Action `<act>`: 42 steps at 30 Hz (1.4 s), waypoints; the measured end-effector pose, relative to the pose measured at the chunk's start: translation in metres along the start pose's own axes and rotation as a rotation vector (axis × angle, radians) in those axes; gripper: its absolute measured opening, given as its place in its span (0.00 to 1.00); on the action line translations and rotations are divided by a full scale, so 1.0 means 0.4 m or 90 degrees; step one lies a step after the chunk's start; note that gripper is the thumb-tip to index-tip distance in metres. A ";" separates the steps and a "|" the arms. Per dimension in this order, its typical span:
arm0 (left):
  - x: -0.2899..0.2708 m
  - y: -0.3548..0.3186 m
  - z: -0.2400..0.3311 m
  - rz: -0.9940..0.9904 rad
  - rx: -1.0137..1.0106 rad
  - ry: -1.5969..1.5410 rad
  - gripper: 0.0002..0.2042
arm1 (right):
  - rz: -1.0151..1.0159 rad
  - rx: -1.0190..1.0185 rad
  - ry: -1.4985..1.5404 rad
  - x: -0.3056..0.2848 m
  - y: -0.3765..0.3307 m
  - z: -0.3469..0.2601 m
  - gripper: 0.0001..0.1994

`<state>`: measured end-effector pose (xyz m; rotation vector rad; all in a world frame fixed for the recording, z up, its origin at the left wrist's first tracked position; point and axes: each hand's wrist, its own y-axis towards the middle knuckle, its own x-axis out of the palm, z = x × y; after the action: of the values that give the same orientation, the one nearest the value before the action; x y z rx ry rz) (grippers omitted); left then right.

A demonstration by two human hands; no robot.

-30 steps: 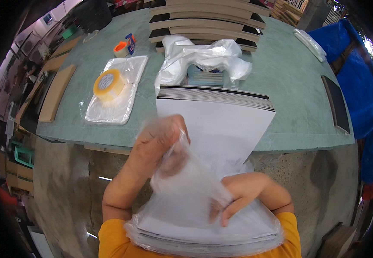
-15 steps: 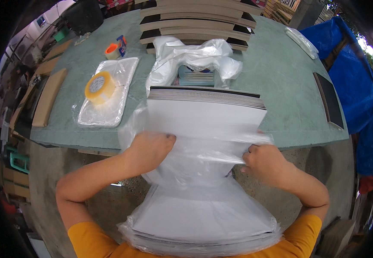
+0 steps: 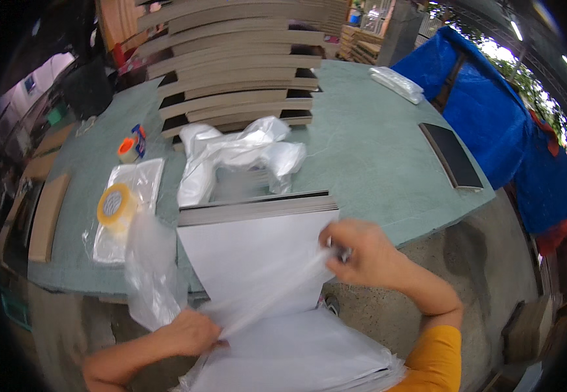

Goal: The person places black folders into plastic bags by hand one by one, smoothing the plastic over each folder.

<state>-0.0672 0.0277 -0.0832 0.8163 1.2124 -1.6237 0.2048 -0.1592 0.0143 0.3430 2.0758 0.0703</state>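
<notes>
A thick stack of white sheets (image 3: 251,255) with a dark edge on top stands tilted at the table's front edge. Clear plastic film (image 3: 267,287) is pulled slantwise across its front between my hands. My left hand (image 3: 189,333), low and slightly blurred, is closed on the film's lower left end. Higher up, at the stack's right edge, my right hand (image 3: 362,253) pinches the other end. A loose, puffed part of the plastic (image 3: 153,274) hangs left of the stack. Below, close to my body, lies another white stack (image 3: 303,353) with plastic around its edges.
On the green table (image 3: 355,157) stand piled grey boards (image 3: 231,85) and crumpled plastic (image 3: 231,147). To the left, a yellow tape roll (image 3: 115,206) rests on flat plastic bags (image 3: 143,179), near an orange tape dispenser (image 3: 129,149). A dark board (image 3: 451,155) lies at right.
My left hand has moved down and my right hand sits higher against the stack, so the film now runs slantwise. The plastic's left side has swung outward. The whole view has shifted.
</notes>
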 end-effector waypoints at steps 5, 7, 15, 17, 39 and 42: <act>-0.047 -0.076 -0.132 0.618 -0.408 -0.527 0.10 | 0.226 -0.106 -0.107 0.096 -0.011 0.069 0.18; -0.088 -0.024 -0.180 0.690 -0.563 -0.300 0.13 | -0.179 -0.068 -0.094 0.159 -0.039 -0.021 0.23; -0.149 0.053 -0.037 0.594 -0.275 -0.041 0.40 | 0.202 0.037 -0.267 0.085 -0.052 0.082 0.36; -0.122 0.028 -0.044 0.647 -0.262 0.030 0.36 | 0.221 0.017 -0.186 0.097 -0.085 0.068 0.35; 0.414 0.019 -0.227 0.092 -0.256 -0.376 0.12 | -0.096 0.451 0.232 0.467 -0.297 0.323 0.09; 0.013 -0.008 -0.024 0.150 -0.168 -0.485 0.10 | -0.165 0.173 0.772 0.221 -0.242 0.174 0.17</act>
<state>-0.0722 0.0356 -0.0896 0.1250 0.7208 -1.3471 0.2024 -0.2341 -0.1139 0.1900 3.3306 -0.2184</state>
